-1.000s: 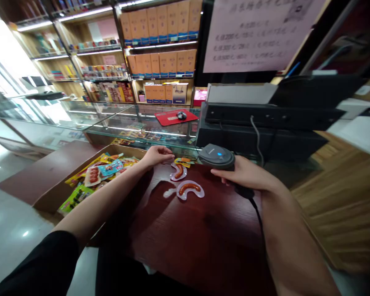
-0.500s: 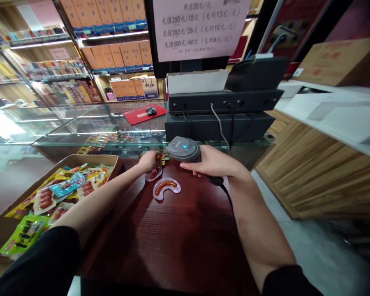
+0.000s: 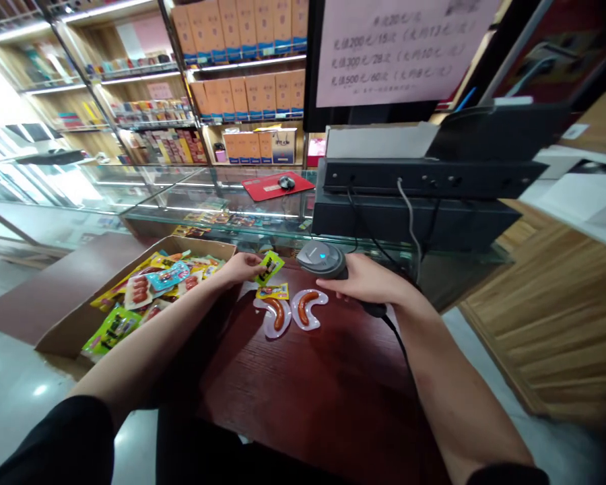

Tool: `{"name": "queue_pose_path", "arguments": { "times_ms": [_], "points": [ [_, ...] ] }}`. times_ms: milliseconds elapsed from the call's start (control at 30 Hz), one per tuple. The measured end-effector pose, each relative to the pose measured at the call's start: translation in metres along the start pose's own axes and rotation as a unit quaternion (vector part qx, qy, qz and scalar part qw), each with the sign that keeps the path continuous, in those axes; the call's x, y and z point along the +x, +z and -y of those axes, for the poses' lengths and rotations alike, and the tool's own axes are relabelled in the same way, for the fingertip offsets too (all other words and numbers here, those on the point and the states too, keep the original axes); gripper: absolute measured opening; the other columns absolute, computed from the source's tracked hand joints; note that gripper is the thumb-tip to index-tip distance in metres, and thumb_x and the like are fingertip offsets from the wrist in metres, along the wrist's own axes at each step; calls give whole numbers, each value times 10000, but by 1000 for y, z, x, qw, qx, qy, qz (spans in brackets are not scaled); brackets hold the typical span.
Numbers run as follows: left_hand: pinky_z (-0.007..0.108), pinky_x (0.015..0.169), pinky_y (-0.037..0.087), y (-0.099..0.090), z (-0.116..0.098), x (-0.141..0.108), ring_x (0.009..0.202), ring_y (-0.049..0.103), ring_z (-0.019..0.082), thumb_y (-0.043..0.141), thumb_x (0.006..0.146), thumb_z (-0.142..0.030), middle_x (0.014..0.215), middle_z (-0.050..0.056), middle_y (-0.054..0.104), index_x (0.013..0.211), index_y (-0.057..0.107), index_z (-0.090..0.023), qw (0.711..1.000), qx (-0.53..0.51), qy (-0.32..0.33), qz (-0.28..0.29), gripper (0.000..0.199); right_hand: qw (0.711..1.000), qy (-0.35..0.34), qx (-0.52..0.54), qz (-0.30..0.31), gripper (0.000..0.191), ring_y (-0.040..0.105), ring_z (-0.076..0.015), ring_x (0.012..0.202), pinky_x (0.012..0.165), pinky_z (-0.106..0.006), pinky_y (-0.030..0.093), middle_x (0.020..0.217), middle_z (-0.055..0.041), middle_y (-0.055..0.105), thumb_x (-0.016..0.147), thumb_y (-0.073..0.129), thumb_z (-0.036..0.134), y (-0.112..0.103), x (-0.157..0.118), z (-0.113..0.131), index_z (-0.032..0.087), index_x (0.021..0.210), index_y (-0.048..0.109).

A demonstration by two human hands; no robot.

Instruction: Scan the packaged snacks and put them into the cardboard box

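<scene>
Between the fingers of my left hand (image 3: 243,268) is a small green snack packet (image 3: 270,267), held up above the dark red tabletop (image 3: 313,384). My right hand (image 3: 366,277) is wrapped round a grey barcode scanner (image 3: 322,260) with a blue light on top; its head points left toward the packet. Below the packet lies a yellow snack packet (image 3: 273,291). Two curved sausages in clear packs lie nearer me, a left sausage pack (image 3: 277,316) and a right sausage pack (image 3: 309,308), side by side.
An open cardboard box (image 3: 65,331) of mixed snack packets stands to the left, under my left forearm. Behind the table runs a glass counter (image 3: 182,195) with a red mouse pad (image 3: 262,187). Black till equipment (image 3: 414,219) with hanging cables stands beyond the scanner.
The view has swung left. My left hand has lifted the green packet into sight; the yellow packet now shows on the table, and the left sausage pack is uncovered. My right hand still grips the scanner.
</scene>
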State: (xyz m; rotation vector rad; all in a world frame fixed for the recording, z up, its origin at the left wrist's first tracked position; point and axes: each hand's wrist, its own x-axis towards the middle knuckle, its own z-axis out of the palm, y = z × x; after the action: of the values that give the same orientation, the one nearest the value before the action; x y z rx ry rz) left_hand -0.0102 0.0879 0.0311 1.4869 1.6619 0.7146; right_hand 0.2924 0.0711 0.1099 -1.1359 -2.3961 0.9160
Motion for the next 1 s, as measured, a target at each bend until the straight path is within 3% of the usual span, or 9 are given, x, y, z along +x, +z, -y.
{"name": "queue_pose_path", "arguments": {
  "times_ms": [133, 233, 400, 567, 1000],
  "points": [
    [242, 633, 501, -10, -1, -21, 662, 634, 130, 800, 649, -353, 784, 59, 712, 798, 688, -132, 967, -252, -31, -9, 289, 999, -41, 0, -9, 371, 688, -253, 865, 780, -342, 525, 933, -50, 747, 771, 687, 424, 20, 10, 4, 182, 1052, 696],
    [230, 642, 497, -12, -2, -30, 667, 630, 113, 848, 598, -323, 779, 50, 698, 801, 667, -124, 946, -322, -9, -24, 337, 998, -58, 18, 3, 388, 677, -270, 953, 845, -374, 521, 1033, -53, 738, 776, 689, 416, 37, 16, 8, 188, 1090, 695],
    [208, 604, 467, -10, 3, -30, 605, 609, 85, 827, 629, -260, 740, 10, 683, 852, 653, -140, 946, -320, 29, -46, 307, 997, -73, 40, 6, 446, 672, -268, 1008, 895, -400, 523, 1107, -53, 724, 789, 687, 414, 54, 21, 10, 200, 1179, 656],
    [226, 655, 483, -5, 7, -28, 642, 628, 104, 802, 657, -264, 759, 28, 717, 906, 718, -127, 961, -272, 41, -24, 296, 998, -53, 37, -20, 413, 660, -275, 1057, 921, -417, 521, 1120, -55, 720, 815, 658, 427, 53, 21, 10, 205, 1162, 664],
    [226, 666, 463, -16, -8, -35, 624, 611, 101, 864, 523, -234, 703, 17, 705, 875, 721, -99, 950, -304, 31, -65, 403, 997, -72, 35, -20, 418, 671, -260, 1028, 896, -384, 529, 1115, -42, 724, 795, 682, 393, 53, 19, 10, 212, 1171, 656]
  ]
}}
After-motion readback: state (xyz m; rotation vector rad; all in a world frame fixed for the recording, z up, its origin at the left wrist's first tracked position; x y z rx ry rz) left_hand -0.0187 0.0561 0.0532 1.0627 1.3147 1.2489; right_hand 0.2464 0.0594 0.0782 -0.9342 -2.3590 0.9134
